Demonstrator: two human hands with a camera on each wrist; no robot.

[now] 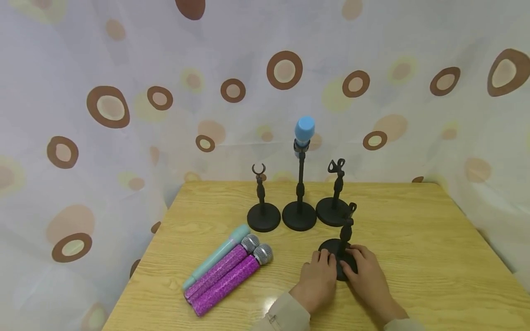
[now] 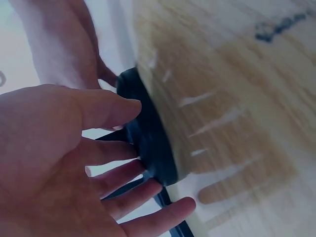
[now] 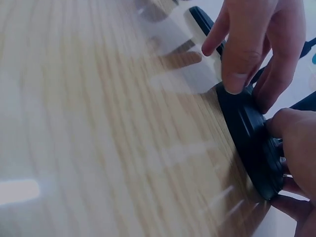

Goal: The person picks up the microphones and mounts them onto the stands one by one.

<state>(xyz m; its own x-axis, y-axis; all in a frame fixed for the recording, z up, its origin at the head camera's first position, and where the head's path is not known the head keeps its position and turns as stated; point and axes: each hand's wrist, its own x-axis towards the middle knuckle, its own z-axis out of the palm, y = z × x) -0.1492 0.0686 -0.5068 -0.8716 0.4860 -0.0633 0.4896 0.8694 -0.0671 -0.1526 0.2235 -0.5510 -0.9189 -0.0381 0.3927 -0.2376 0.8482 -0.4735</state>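
Both hands rest on the round base of a small black microphone stand (image 1: pixel 343 250) near the front edge of the pale wooden table (image 1: pixel 434 257); the left hand (image 1: pixel 316 278) lies with fingers spread, the right hand (image 1: pixel 368 273) curls round the rim. Bare tabletop lies open to the right; three more black stands (image 1: pixel 299 214) sit just behind, three glittery and teal microphones (image 1: pixel 227 271) lie to the left, and a spotted curtain (image 1: pixel 124 105) hangs behind.

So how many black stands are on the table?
4. Three stand in a row at the back: the left stand, the middle stand holding a blue microphone, and the right stand. The front stand sits between both hands.
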